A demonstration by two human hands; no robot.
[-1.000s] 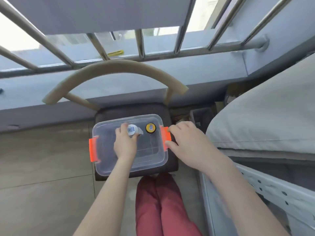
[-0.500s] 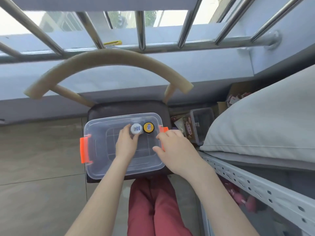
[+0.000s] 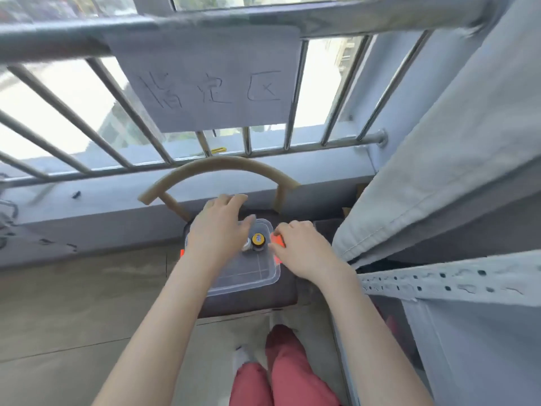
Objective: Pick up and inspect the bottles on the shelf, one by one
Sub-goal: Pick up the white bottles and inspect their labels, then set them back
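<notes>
A clear plastic box (image 3: 257, 276) with orange latches lies on a dark chair seat. Two small bottles stand on its lid: a dark one with a yellow cap (image 3: 258, 240) and a white-capped one (image 3: 245, 247), mostly hidden under my left hand. My left hand (image 3: 218, 230) hovers over the lid with fingers spread and nothing in it. My right hand (image 3: 301, 249) rests at the box's right side, its loosely bent fingertips by the orange latch (image 3: 277, 241), with nothing in its grip.
The chair's curved tan backrest (image 3: 222, 165) arcs behind the box, below a barred window with a paper sign (image 3: 210, 83). A grey mattress (image 3: 439, 159) on a perforated metal rack (image 3: 456, 282) stands to the right. My red-trousered legs (image 3: 281, 373) are below.
My left hand has let go of the white-capped bottle and risen with its fingers spread. My right hand stays by the right latch. The view has tilted up toward the window.
</notes>
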